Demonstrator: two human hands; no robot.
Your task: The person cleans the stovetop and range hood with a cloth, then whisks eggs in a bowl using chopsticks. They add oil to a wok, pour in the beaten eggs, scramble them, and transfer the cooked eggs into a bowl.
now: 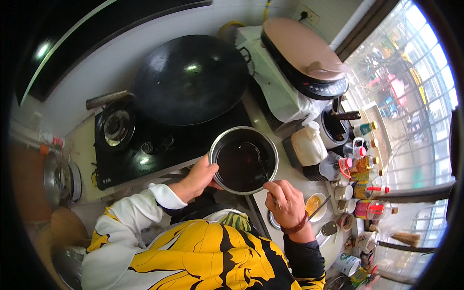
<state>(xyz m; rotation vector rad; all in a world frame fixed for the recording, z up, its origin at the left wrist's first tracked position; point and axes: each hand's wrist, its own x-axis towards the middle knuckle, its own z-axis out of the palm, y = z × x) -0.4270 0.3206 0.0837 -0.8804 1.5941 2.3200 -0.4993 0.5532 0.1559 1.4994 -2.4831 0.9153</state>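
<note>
My left hand (197, 178) grips the left side of a round steel pot (272, 145) by its rim. Dark, shiny liquid (239, 166) fills part of the pot. A thin-handled utensil (261, 165) dips into the liquid, and my right hand (286, 201) is closed around its handle at the pot's lower right. The utensil's lower end is hidden in the liquid. Beyond the pot, a large black wok (188, 83) sits on the black glass gas stove (181, 145).
An electric griddle (304, 50) stands on a covered box at the back right. Bottles, a white jug (310, 145) and a bowl of yellow-orange food (313, 206) line the right counter beside a barred window. A bare burner (117, 127) is at the stove's left.
</note>
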